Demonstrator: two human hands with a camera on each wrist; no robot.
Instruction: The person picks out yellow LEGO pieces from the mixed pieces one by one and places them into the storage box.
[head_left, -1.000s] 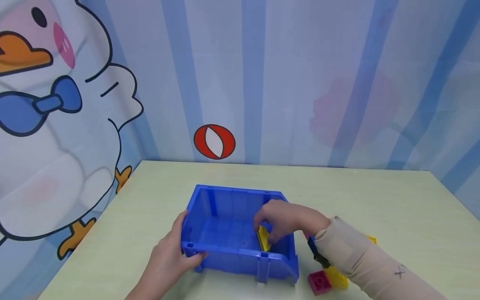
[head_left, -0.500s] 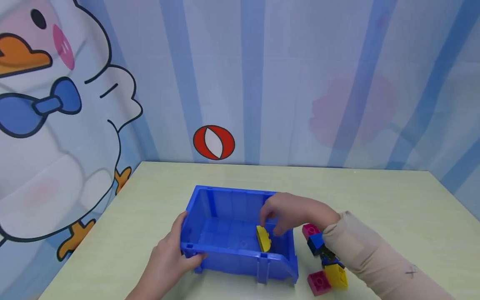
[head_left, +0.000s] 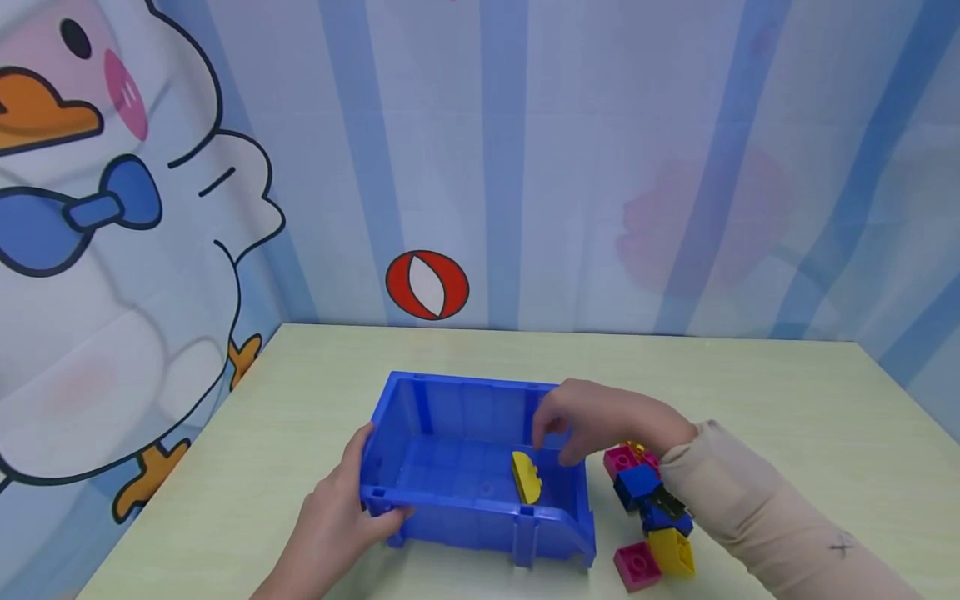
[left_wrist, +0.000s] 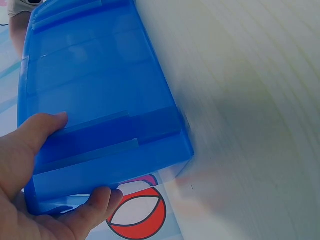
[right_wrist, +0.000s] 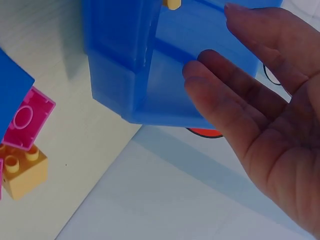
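A blue plastic bin (head_left: 450,521) stands on the table. My left hand (head_left: 333,508) grips its left end, thumb on the near wall and fingers round the side; the left wrist view shows this left hand (left_wrist: 35,165) pinching the bin wall. Inside the bin, toward the right, lies a yellow toy brick (head_left: 527,477) with a rounded edge and studs. Over the bin's right end hovers my right hand (head_left: 588,421), fingers loosely bent and holding nothing. In the right wrist view the right hand (right_wrist: 260,95) shows parted fingers and a bare palm.
Right of the bin lies a pile of toy bricks: a magenta brick (head_left: 637,567), a yellow brick (head_left: 672,552), a blue brick (head_left: 637,483) and others, partly under the right forearm. A printed cloth backdrop (head_left: 570,167) rises behind the table's far edge.
My right hand has let go of the yellow brick, leaving it in the bin, and has drawn up and right. More of the brick pile shows. The left hand keeps its grip.
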